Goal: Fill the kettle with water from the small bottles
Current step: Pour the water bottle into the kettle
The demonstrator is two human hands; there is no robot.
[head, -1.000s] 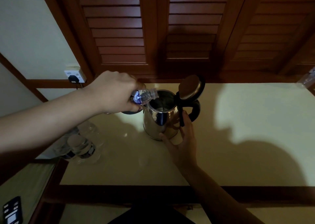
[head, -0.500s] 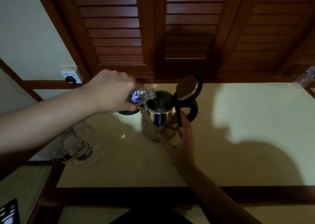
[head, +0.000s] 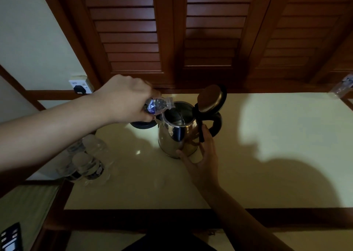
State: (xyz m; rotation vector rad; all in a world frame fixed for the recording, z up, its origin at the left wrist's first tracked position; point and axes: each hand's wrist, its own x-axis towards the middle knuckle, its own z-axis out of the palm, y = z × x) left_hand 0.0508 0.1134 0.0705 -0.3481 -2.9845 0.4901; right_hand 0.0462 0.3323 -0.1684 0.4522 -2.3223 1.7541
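Observation:
A steel kettle (head: 176,137) with a black handle stands on the cream table (head: 267,155), its lid (head: 210,98) flipped up. My left hand (head: 124,100) grips a small clear bottle (head: 158,105) with a blue label, tipped on its side with its neck at the kettle's open rim. A thin stream of water falls into the kettle. My right hand (head: 202,159) rests against the kettle's near side by the handle, fingers straight. Several more small bottles (head: 86,163) stand at the table's left edge.
The kettle's black base (head: 143,124) lies just left of the kettle, partly under my left hand. A wall socket with a black plug (head: 79,84) sits at the back left. Wooden louvred shutters (head: 191,31) rise behind the table. A clear bag (head: 343,85) lies at the far right corner.
The bottle stays tipped at the kettle's rim and water keeps running in. Both hands hold almost the same places; only the camera has shifted slightly.

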